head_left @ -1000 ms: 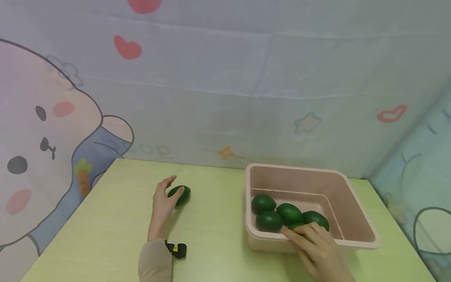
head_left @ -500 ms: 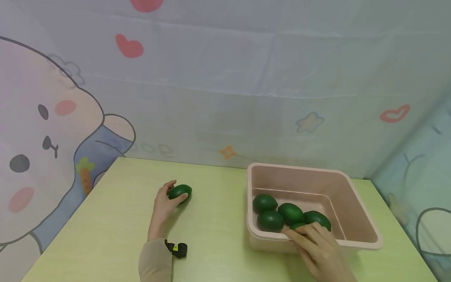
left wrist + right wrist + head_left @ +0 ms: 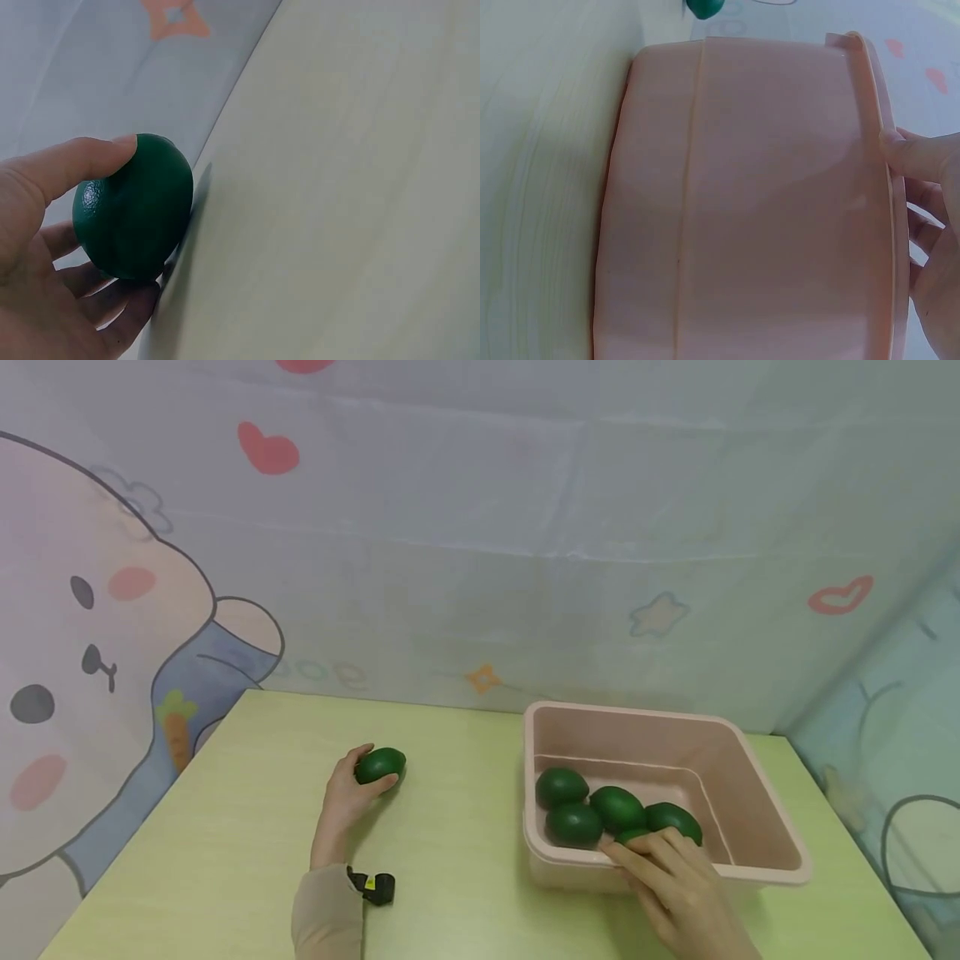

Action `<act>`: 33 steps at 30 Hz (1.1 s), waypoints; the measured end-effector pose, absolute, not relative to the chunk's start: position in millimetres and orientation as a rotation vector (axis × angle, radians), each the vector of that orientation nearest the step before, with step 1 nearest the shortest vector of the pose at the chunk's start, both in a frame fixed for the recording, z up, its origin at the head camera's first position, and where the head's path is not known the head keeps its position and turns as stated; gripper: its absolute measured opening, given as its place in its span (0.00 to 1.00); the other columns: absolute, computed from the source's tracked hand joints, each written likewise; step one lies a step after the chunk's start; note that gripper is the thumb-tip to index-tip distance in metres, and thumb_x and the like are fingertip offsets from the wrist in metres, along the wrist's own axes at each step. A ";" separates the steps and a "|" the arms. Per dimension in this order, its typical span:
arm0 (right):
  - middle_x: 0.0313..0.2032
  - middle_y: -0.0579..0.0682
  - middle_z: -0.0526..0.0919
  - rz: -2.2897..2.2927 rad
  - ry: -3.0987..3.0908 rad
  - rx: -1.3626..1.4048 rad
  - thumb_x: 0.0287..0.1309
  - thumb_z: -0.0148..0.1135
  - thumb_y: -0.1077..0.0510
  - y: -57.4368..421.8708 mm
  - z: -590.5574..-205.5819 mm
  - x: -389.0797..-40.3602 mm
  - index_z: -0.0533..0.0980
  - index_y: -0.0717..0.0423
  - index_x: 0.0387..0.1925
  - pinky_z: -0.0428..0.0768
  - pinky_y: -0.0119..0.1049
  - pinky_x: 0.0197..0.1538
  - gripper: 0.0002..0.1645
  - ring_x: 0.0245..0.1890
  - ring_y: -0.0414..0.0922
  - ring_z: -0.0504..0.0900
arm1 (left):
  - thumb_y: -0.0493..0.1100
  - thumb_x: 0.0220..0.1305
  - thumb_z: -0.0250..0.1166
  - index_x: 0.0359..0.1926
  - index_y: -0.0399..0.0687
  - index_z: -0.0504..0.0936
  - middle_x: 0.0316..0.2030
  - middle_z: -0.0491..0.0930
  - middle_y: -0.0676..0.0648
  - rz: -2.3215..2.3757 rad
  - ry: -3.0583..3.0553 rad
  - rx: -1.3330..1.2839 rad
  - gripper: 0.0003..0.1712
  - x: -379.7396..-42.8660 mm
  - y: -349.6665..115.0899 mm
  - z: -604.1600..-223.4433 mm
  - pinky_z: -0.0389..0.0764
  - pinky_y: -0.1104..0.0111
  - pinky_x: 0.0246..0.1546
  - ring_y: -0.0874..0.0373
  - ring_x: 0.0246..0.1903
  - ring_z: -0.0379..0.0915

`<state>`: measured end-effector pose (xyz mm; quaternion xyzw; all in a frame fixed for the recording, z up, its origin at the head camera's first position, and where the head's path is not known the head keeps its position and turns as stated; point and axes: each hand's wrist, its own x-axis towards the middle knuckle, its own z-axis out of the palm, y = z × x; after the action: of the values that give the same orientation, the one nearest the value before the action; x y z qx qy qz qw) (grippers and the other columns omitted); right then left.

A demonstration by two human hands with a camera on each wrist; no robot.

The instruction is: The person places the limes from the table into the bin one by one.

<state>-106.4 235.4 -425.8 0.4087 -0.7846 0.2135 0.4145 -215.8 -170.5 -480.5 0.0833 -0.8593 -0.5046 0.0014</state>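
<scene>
My left hand [image 3: 348, 795] holds a dark green avocado [image 3: 381, 766] at the left of the table, thumb on one side and fingers curled on the other. In the left wrist view the avocado [image 3: 139, 214] sits close over the tabletop; whether it touches cannot be told. My right hand [image 3: 678, 889] grips the near rim of a pale pink plastic bin [image 3: 663, 720]. In the right wrist view the thumb [image 3: 911, 156] lies on the rim's outer side, fingers behind it. Several more avocados [image 3: 617, 809] lie inside the bin, one partly hidden by my right fingers.
The bin stands on a light yellow-green table [image 3: 450, 827], towards its right side. Behind the table hangs a printed cloth backdrop [image 3: 450, 527], meeting its back edge. A small black camera [image 3: 375, 887] is strapped to my left wrist.
My left thumb and fingers have come in around the avocado on the left and now hold it. My right hand stays on the bin rim. The head view has shifted slightly.
</scene>
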 end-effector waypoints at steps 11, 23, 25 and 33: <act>0.32 0.45 0.80 0.536 -2.015 1.000 0.72 0.47 0.50 235.9 -422.2 -102.6 0.83 0.55 0.47 0.66 0.30 0.42 0.21 0.34 0.41 0.71 | 0.42 0.61 0.65 0.72 0.46 0.56 0.69 0.55 0.30 -1.588 -2.739 0.266 0.42 -213.5 -170.2 -477.9 0.64 0.38 0.62 0.30 0.66 0.56; 0.33 0.44 0.80 0.534 -2.047 0.980 0.72 0.46 0.49 235.2 -421.3 -99.5 0.83 0.54 0.48 0.65 0.29 0.42 0.22 0.35 0.41 0.71 | 0.40 0.59 0.66 0.71 0.45 0.57 0.69 0.56 0.31 -1.601 -2.727 0.287 0.42 -212.6 -170.9 -478.1 0.64 0.38 0.62 0.30 0.65 0.57; 0.33 0.43 0.80 0.529 -2.055 0.975 0.72 0.46 0.48 235.1 -421.5 -99.0 0.83 0.54 0.47 0.65 0.29 0.43 0.22 0.35 0.41 0.71 | 0.41 0.59 0.66 0.71 0.45 0.58 0.69 0.57 0.31 -1.599 -2.724 0.292 0.42 -211.8 -171.3 -477.7 0.65 0.38 0.61 0.30 0.65 0.57; 0.34 0.43 0.80 0.514 -2.065 0.980 0.73 0.45 0.48 234.8 -422.7 -98.3 0.84 0.54 0.46 0.66 0.29 0.42 0.23 0.35 0.40 0.72 | 0.43 0.60 0.67 0.71 0.46 0.59 0.68 0.59 0.31 -1.603 -2.708 0.323 0.41 -209.6 -171.5 -477.1 0.66 0.38 0.61 0.31 0.65 0.58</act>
<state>-98.3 234.8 -422.7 0.3852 -0.8120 0.2023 0.3890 -209.6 -171.5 -477.1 0.1020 -0.8559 -0.5068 -0.0108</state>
